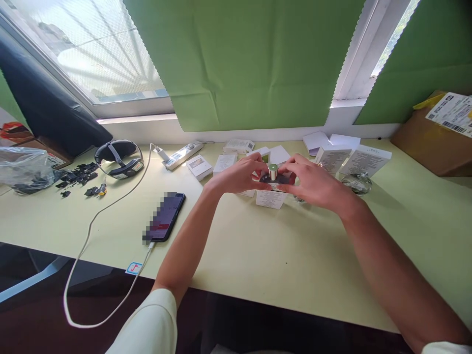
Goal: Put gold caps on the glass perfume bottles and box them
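Observation:
Between my two hands is a small dark perfume bottle (273,180) with a shiny greenish-gold cap (273,169). The fingers and thumb of my left hand (245,174) close on its left side. My right hand (311,179) grips it from the right in the same way. Just below the bottle, a white printed box (271,199) shows in part. A clear glass bottle (357,183) lies to the right of my right hand, in front of white printed boxes (368,161). Another glass piece under my right hand is mostly hidden.
Several white boxes (199,167) lie behind my hands. To the left are a phone (165,216) on a white cable (90,231), a power strip (183,156), a headset (120,160) and small black parts (79,174). A cardboard carton (431,142) stands at back right.

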Tool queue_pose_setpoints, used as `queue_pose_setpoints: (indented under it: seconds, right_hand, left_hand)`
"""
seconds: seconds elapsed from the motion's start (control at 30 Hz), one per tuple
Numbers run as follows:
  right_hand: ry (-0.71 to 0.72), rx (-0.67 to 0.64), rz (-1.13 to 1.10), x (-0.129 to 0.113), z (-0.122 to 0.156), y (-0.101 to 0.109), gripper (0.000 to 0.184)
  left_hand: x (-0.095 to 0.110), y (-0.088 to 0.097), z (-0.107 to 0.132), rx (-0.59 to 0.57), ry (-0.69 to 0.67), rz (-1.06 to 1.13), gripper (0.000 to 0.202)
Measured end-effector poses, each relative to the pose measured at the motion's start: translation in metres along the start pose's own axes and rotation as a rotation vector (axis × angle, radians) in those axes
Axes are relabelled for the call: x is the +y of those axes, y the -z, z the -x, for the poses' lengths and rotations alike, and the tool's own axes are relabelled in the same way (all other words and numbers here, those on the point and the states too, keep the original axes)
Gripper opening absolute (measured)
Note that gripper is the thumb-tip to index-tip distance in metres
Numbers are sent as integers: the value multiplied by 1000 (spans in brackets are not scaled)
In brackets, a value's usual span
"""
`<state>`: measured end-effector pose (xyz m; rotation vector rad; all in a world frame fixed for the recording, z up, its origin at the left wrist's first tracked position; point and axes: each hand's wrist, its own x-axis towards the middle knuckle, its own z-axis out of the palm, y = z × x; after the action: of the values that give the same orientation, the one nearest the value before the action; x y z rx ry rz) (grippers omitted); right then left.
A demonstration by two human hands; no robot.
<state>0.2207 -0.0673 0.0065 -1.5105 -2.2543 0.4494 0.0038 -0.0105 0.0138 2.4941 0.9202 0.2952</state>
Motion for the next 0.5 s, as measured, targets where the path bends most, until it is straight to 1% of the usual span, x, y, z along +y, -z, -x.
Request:
queue_pose_setpoints:
  seconds: [0.1,0.2,0.4,0.5]
  right_hand:
    - [18,5,18,3,-3,-2,25]
    - [33,17,-9,6,-5,-4,22]
    - [-16,10,-16,10,-10,-6,24]
    - [-37,-5,-24,10,-11,-7,28]
  left_hand:
    - [0,0,0,2,-1,-10,31]
    - [0,0,0,2,15,-26,32]
    - [0,1,2,-6,27,-15,31]
    - [-2,1,2,-8,22,-20,31]
